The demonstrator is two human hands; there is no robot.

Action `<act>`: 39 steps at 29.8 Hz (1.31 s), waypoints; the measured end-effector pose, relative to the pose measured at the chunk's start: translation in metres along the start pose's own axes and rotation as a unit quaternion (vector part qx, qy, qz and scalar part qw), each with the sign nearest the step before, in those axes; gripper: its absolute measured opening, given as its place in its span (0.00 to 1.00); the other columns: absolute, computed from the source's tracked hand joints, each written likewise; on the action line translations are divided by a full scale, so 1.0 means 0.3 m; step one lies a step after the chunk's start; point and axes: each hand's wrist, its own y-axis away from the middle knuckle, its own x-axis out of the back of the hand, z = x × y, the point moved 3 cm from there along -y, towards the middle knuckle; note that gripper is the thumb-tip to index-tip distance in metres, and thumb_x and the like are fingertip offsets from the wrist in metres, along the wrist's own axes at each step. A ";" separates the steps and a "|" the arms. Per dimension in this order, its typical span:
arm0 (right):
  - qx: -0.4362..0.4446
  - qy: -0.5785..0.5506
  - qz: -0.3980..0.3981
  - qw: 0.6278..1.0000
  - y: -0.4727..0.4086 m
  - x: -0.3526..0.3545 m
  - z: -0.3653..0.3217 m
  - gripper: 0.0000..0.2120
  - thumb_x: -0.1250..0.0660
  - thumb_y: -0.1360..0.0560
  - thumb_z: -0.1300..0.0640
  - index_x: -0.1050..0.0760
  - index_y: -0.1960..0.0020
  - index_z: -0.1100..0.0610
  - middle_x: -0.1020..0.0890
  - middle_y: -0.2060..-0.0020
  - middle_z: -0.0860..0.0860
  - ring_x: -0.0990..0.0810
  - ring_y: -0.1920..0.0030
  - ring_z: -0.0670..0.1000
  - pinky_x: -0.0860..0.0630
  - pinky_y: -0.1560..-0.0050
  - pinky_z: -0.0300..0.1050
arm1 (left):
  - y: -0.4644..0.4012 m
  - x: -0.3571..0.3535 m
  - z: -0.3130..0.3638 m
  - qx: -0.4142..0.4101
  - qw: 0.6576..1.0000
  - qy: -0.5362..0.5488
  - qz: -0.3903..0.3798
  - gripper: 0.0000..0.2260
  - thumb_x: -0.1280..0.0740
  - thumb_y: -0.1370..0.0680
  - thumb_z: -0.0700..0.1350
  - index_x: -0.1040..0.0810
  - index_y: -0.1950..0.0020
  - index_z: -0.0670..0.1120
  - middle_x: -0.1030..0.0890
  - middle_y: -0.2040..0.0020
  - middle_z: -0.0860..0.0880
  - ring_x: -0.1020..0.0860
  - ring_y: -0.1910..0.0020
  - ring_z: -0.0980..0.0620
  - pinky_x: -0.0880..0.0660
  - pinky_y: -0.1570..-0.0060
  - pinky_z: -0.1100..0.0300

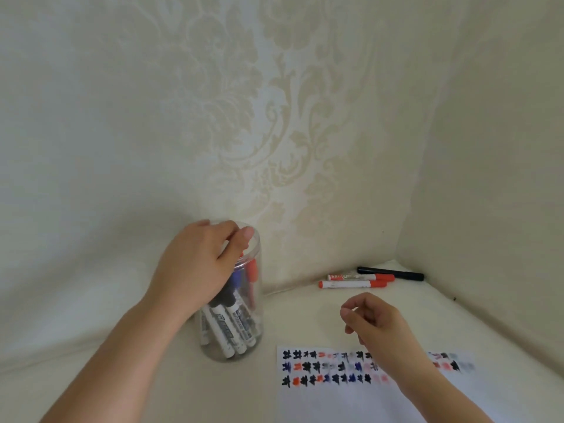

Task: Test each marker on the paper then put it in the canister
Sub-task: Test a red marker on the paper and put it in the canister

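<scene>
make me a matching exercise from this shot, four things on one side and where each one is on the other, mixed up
Things:
1. left hand
2. right hand
3. black marker
4. paper

Places:
A. flat in front, covered in test marks
B. on the rim of the clear canister
C. by the wall, behind two red markers
D. in the air above the paper, holding nothing

Pairs: 1-B, 2-D, 3-C, 4-A

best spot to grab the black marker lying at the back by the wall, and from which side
Pinch the black marker at mid-barrel from above, fingers across its width. It lies flat, close against the wall behind it, with two red-capped markers just in front, so a side approach looks crowded while the top is free. The right hand holds nothing and is nearest; the left hand rests on the canister.
</scene>
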 end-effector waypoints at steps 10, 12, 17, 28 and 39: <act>0.008 0.120 0.014 0.993 -0.136 0.110 0.098 0.04 0.36 0.25 0.53 0.24 0.53 0.51 0.22 0.59 0.48 0.28 0.66 0.44 0.32 0.68 0.32 | 0.041 -0.201 0.203 -0.244 0.969 0.045 0.002 0.11 0.43 0.23 0.48 0.22 0.53 0.48 0.21 0.57 0.54 0.26 0.57 0.57 0.29 0.59 0.63; 0.031 0.216 0.016 0.976 -0.192 0.126 0.125 0.07 0.36 0.25 0.53 0.24 0.48 0.51 0.22 0.52 0.49 0.27 0.60 0.44 0.31 0.62 0.35 | 0.017 -0.347 0.207 -0.216 0.972 0.046 -0.079 0.10 0.43 0.23 0.50 0.24 0.48 0.51 0.22 0.54 0.55 0.26 0.55 0.57 0.29 0.60 0.65; 0.088 0.400 0.026 0.912 -0.311 0.140 0.179 0.16 0.39 0.25 0.58 0.30 0.38 0.56 0.27 0.40 0.54 0.30 0.40 0.54 0.30 0.43 0.47 | -0.071 -0.681 0.115 -0.109 0.978 0.007 -0.178 0.16 0.36 0.25 0.43 0.29 0.38 0.44 0.26 0.40 0.44 0.28 0.42 0.45 0.32 0.43 0.54; 0.211 0.480 0.008 0.852 -0.268 0.105 0.167 0.10 0.40 0.24 0.57 0.26 0.47 0.61 0.25 0.49 0.58 0.26 0.49 0.59 0.35 0.61 0.48 | -0.070 -0.669 0.164 -0.106 0.975 0.120 -0.156 0.06 0.33 0.26 0.47 0.27 0.52 0.52 0.22 0.55 0.54 0.24 0.55 0.56 0.31 0.58 0.65; 0.031 -0.131 -0.039 0.990 0.142 0.169 0.044 0.06 0.29 0.29 0.62 0.26 0.62 0.58 0.22 0.74 0.50 0.26 0.74 0.47 0.29 0.73 0.39 | 0.217 -0.448 0.308 -0.132 0.917 0.281 -0.251 0.08 0.41 0.25 0.58 0.29 0.49 0.60 0.21 0.55 0.63 0.25 0.52 0.64 0.30 0.54 0.70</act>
